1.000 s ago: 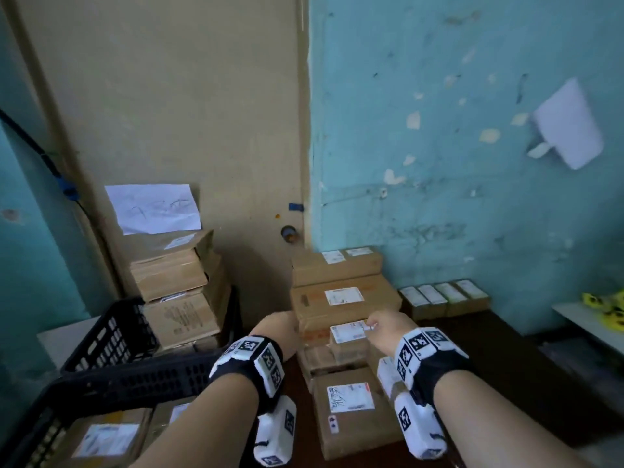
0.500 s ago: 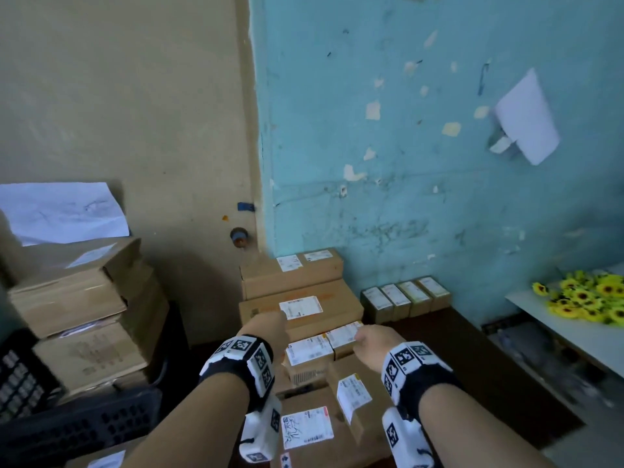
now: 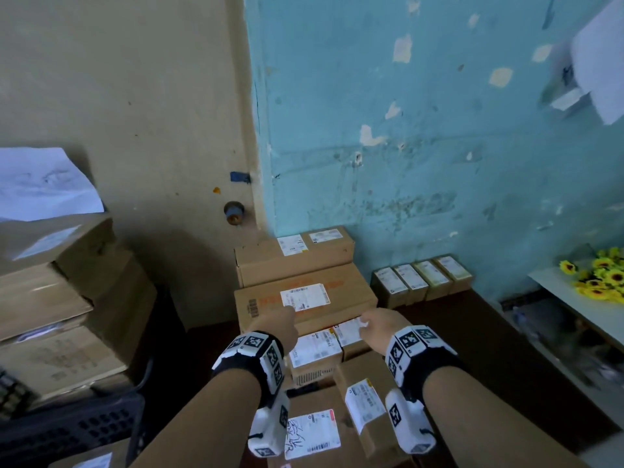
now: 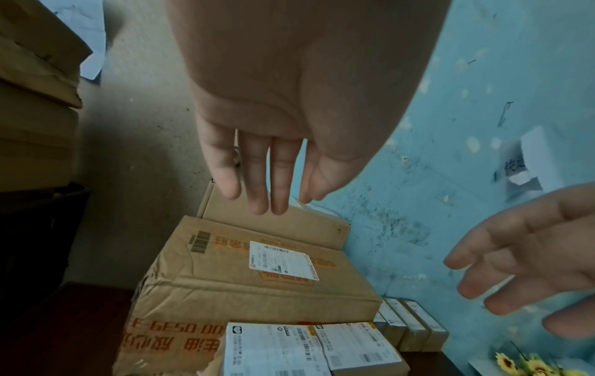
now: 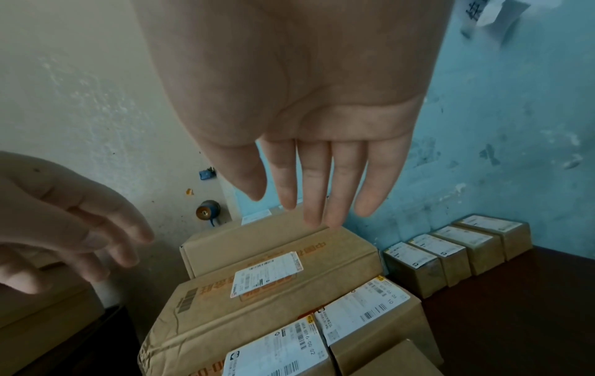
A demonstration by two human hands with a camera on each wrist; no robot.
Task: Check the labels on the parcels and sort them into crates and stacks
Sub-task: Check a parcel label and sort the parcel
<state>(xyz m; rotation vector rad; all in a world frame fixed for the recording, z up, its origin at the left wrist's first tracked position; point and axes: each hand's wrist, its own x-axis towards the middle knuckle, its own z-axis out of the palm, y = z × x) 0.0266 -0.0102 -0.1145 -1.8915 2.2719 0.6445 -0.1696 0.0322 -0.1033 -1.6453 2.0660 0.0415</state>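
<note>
Two small labelled parcels (image 3: 332,346) sit side by side against the large printed carton (image 3: 304,304), below both hands. Left hand (image 3: 278,327) and right hand (image 3: 381,327) hover above them, fingers (image 4: 257,183) straight, released, holding nothing.

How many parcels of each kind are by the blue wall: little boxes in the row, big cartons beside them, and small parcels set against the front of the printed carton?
Little boxes in the row: 4
Big cartons: 2
Small parcels against the printed carton: 2
Total: 8
</note>
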